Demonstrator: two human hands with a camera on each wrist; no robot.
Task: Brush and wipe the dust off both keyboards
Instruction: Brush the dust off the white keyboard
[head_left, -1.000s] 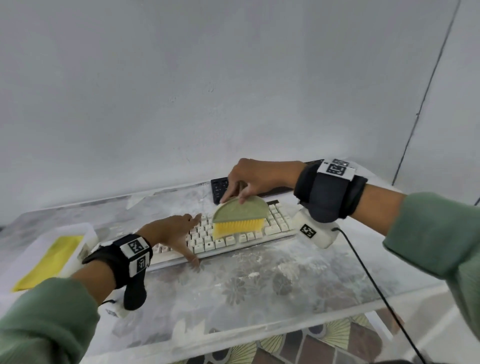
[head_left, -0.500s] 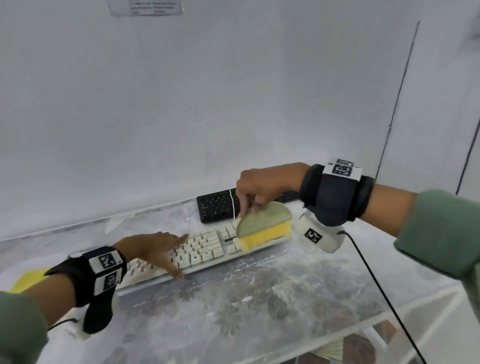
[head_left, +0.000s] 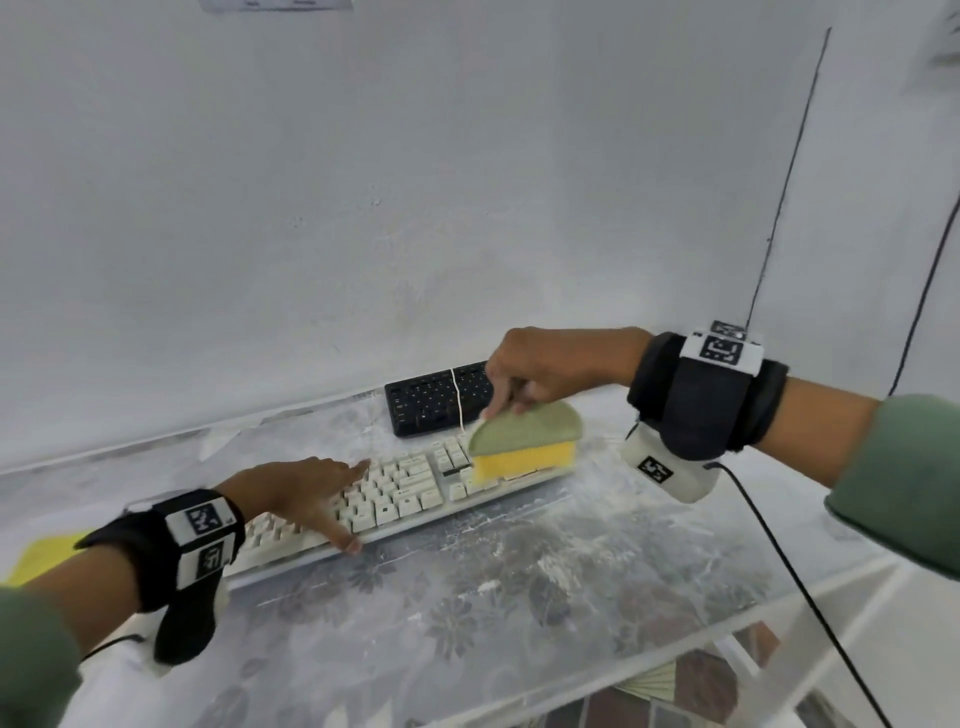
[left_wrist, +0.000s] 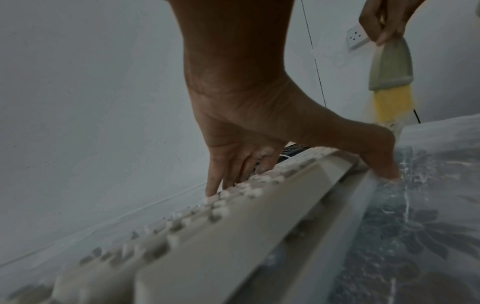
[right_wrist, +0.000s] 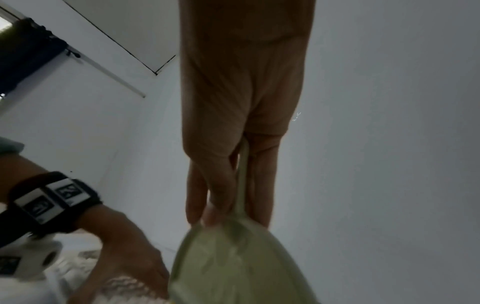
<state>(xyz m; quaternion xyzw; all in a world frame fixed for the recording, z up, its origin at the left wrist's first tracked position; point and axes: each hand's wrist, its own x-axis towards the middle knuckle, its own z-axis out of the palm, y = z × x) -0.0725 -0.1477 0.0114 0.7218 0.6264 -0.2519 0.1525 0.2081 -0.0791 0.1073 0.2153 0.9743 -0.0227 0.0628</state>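
Observation:
A dusty white keyboard (head_left: 400, 493) lies across the table, and a black keyboard (head_left: 431, 400) sits behind it by the wall. My right hand (head_left: 540, 371) grips a green brush with yellow bristles (head_left: 524, 441), whose bristles rest on the white keyboard's right end. In the right wrist view the fingers (right_wrist: 215, 189) pinch the brush's green back (right_wrist: 233, 263). My left hand (head_left: 306, 493) lies flat on the white keyboard's left half, fingers straight on the keys and thumb on the front edge. The left wrist view shows that hand (left_wrist: 259, 127) pressing the keyboard (left_wrist: 233, 236), with the brush (left_wrist: 391, 78) beyond.
The table (head_left: 519, 613) has a clear cover over a flower pattern, streaked with white dust. A yellow cloth (head_left: 36, 558) lies at the far left edge. A black cable (head_left: 779, 561) trails from my right wrist. A white wall stands close behind both keyboards.
My right hand has swept the brush from the middle of the white keyboard to its right end. The left hand has stayed pressed on the keyboard's left half.

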